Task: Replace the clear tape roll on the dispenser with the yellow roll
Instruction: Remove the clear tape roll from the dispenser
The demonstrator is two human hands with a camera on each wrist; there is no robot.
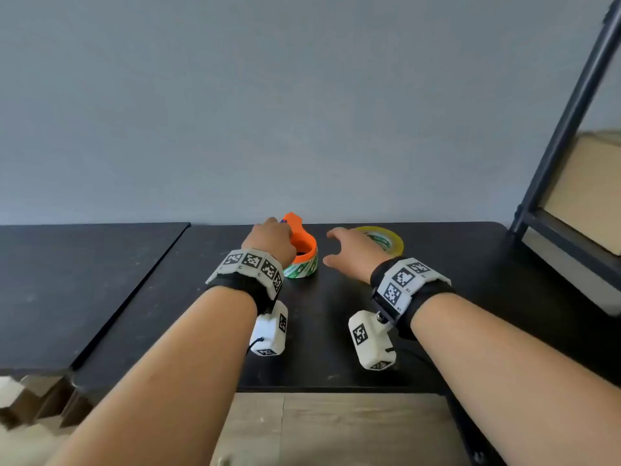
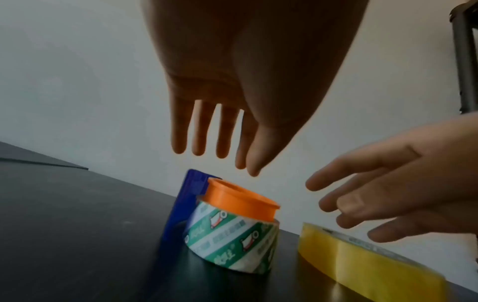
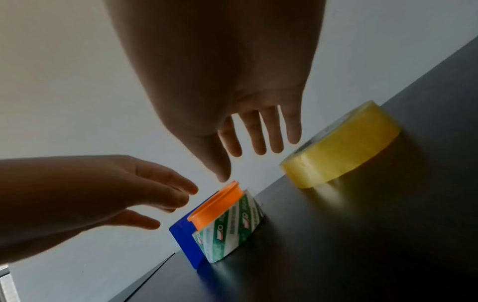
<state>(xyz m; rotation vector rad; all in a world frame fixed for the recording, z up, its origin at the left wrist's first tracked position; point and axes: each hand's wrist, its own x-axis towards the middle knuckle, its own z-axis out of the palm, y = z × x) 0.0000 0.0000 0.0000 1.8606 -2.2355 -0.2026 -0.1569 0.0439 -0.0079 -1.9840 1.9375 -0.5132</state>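
Nothing is held yet. The left hand (image 2: 227, 85) is spread wide with straight fingers, just above the orange and blue plastic tape dispenser (image 2: 240, 201), and no touch can be seen. The right hand (image 3: 227, 87) is spread wide too, and it hangs between the dispenser and the flat yellow roll of tape (image 3: 344, 147). The clear roll of tape with green and white printing (image 2: 232, 239) is wrapped round the orange drum of the dispenser, with the drum poking out above it. The dispenser is set on the dark table top (image 1: 336, 331), and the yellow roll is laid flat on the same table, near the dispenser on its right, not touching it. From here the dispenser could be knocked over or pushed away if it is grabbed by one hand only, since it looks light. The clear roll could get stuck on the drum if it is pulled crooked. The yellow roll could be bumped by the right hand and slid toward the back edge. The hollow drum looks empty inside, as far as can be seen.
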